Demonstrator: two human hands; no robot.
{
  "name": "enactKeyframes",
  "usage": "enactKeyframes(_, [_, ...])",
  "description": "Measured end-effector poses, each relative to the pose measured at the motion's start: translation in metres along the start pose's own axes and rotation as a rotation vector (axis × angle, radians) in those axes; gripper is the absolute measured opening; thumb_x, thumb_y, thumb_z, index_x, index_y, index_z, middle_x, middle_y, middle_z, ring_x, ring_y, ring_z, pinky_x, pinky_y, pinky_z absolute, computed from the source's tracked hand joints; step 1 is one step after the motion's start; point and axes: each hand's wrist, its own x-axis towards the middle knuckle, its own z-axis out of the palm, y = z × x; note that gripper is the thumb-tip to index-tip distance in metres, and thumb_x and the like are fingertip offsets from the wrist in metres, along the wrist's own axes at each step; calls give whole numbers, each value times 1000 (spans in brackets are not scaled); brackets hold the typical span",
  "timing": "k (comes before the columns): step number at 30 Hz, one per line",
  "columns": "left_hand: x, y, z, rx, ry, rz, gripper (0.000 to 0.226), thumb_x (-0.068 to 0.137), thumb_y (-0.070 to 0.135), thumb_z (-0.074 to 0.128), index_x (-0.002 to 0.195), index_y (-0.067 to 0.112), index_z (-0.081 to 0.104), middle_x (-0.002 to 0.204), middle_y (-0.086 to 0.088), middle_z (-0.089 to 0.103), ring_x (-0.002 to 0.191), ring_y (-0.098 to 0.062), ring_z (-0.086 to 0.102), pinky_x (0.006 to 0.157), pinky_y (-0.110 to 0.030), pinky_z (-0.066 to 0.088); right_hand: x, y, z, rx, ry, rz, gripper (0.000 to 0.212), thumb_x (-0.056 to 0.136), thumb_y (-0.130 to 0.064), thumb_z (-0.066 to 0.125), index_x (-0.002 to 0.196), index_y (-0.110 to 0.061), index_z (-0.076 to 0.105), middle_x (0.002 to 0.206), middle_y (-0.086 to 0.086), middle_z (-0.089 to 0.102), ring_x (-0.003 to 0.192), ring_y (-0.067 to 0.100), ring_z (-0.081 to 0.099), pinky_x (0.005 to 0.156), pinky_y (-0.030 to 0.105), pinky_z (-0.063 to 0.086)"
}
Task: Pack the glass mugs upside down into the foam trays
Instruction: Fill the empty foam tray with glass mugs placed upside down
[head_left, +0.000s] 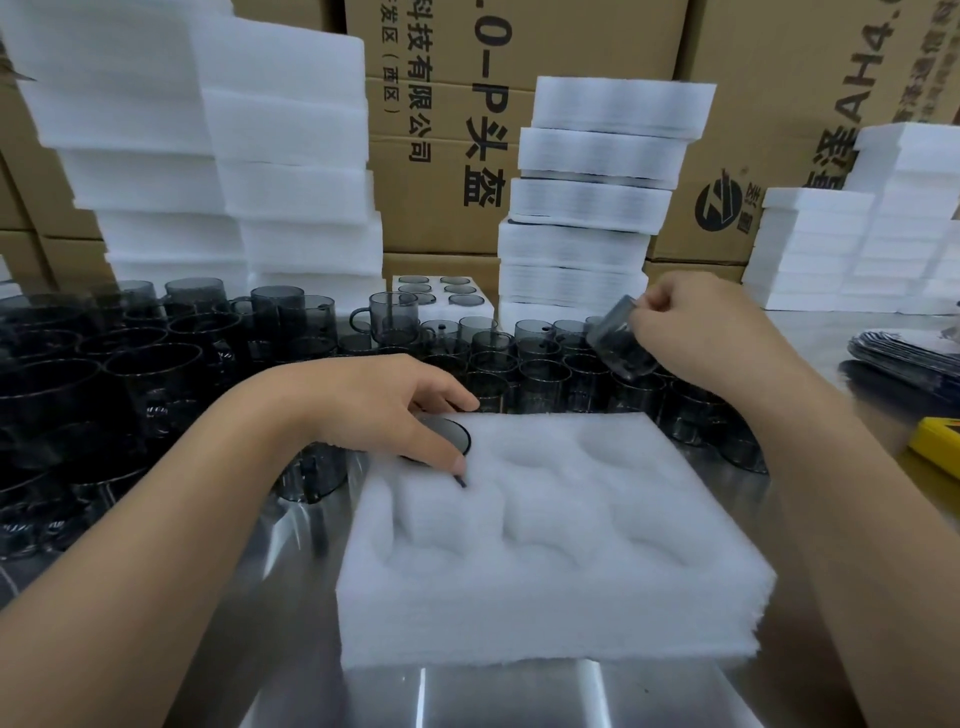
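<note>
Fuzzy foam tray (571, 597): left hand (374, 410) grips inverted mug (449, 435), right hand (691, 327) pinches tilted mug (618, 345).

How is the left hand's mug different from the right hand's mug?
The left mug sits upside down in the foam tray under the left hand; the right mug hangs tilted in the right hand. The left mug shows only its base; the right mug shows its side. Both are smoky glass.

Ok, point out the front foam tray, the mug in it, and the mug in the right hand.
foam tray (550, 629), head view, front wall
seated mug (451, 434), head view, upturned base
held mug (621, 347), head view, side wall
</note>
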Motion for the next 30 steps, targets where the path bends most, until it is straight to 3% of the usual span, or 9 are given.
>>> enactKeyframes(4, [1, -3, -1, -4, 40, -23, 51, 67, 53, 79, 112, 54, 54, 109, 26, 60, 101, 10, 55, 81, -13, 41, -5, -9, 10, 250, -27, -64, 18, 93, -25, 52, 80, -17, 61, 64, -7, 56, 54, 5, 48, 48, 22, 35])
enactKeyframes(8, [7, -1, 5, -4, 125, -11, 54, 66, 54, 78, 115, 52, 54, 110, 24, 60, 99, 8, 55, 81, -15, 43, -7, -15, 20, 462, -55, -67, 17, 90, -27, 57, 75, -21, 62, 45, -17, 51, 38, -4, 42, 37, 10, 32])
enactKeyframes(14, [7, 3, 6, -139, 266, 26, 76, 57, 67, 77, 125, 39, 57, 104, 23, 67, 93, 10, 62, 91, -22, 49, -9, -20, 25, 689, -203, 4, 17, 87, -22, 61, 71, -18, 61, 39, -13, 43, 39, 4, 38, 50, 23, 32])
enactKeyframes(17, [9, 16, 12, -313, 433, 86, 104, 43, 81, 70, 133, 34, 49, 99, 22, 70, 89, 11, 64, 78, -16, 51, -10, -22, 28, 809, -270, 12, 18, 87, -16, 59, 69, -14, 61, 41, -2, 43, 44, 14, 38, 54, 28, 32])
enactKeyframes(19, [12, 22, 18, -404, 510, 103, 99, 45, 75, 67, 134, 34, 48, 92, 26, 70, 84, 10, 65, 75, -17, 51, -9, -23, 29, 871, -299, -2, 18, 88, -14, 59, 70, -13, 61, 40, -1, 42, 43, 16, 38, 53, 28, 32])
enactKeyframes(21, [16, 24, 23, -518, 548, 122, 76, 65, 56, 74, 132, 30, 50, 92, 20, 72, 85, 1, 68, 83, -28, 55, -9, -21, 29, 947, -336, -40, 17, 88, -12, 60, 71, -13, 62, 42, -1, 43, 42, 14, 38, 50, 24, 33])
enactKeyframes(25, [19, 24, 28, -793, 447, 208, 41, 86, 11, 69, 123, 26, 57, 106, 4, 71, 91, -9, 71, 75, -24, 58, -11, -17, 22, 981, -440, -215, 16, 87, -13, 64, 75, -16, 74, 55, -1, 55, 44, 10, 41, 46, 16, 36])
enactKeyframes(28, [19, 22, 28, -916, 382, 260, 46, 85, 1, 67, 121, 27, 56, 110, 1, 71, 93, -11, 70, 76, -24, 56, -10, -15, 19, 960, -437, -290, 14, 86, -11, 65, 82, -14, 77, 69, 17, 60, 45, 11, 45, 48, 16, 37])
enactKeyframes(30, [20, 22, 31, -910, 349, 271, 55, 77, 1, 74, 122, 28, 56, 110, 3, 70, 91, -9, 70, 75, -22, 54, -11, -14, 19, 978, -449, -324, 20, 87, -3, 62, 83, -15, 78, 72, 14, 66, 46, 10, 47, 49, 16, 40])
